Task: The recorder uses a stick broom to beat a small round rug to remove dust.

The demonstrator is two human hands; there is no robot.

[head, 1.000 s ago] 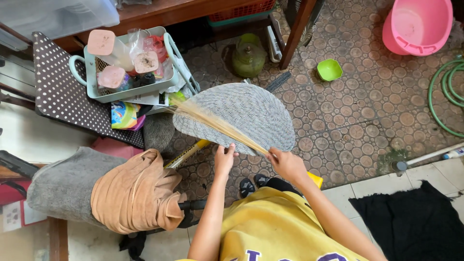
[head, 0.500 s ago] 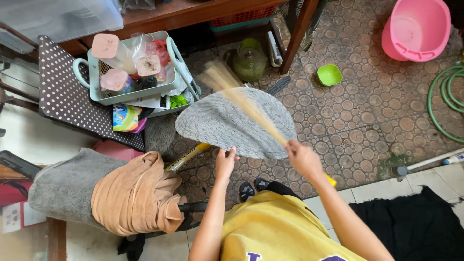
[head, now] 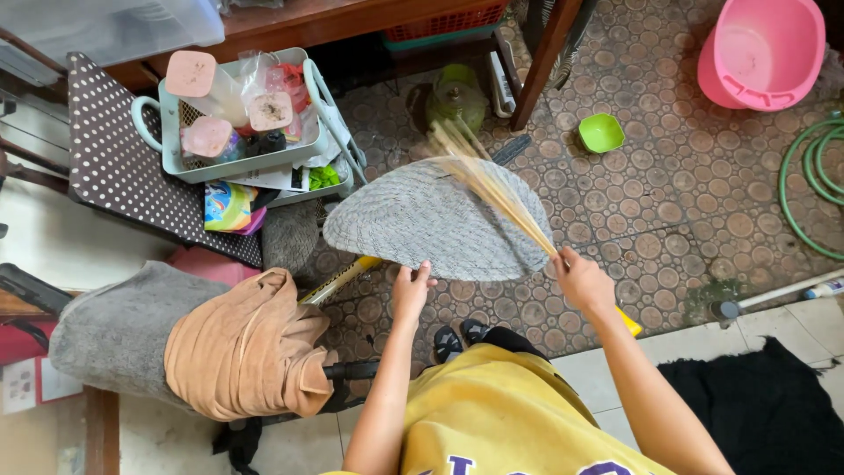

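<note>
Left hand (head: 411, 290) pinches near edge of grey woven mat (head: 431, 224), held up over tiled floor (head: 703, 202) — light, floppy. Right hand (head: 582, 280) closed on stick broom (head: 492, 189) — stiff, light bristles across the mat.

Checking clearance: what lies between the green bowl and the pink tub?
In the head view, only bare patterned floor tiles lie between the green bowl and the pink tub.

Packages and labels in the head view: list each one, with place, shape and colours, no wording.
Colourful packet: under the basket on the dotted chair, flat, blue, yellow and pink.
Clear plastic bag: inside the pale green basket, crumpled, red contents.
Paper label: far left edge, pale rectangle.
</note>
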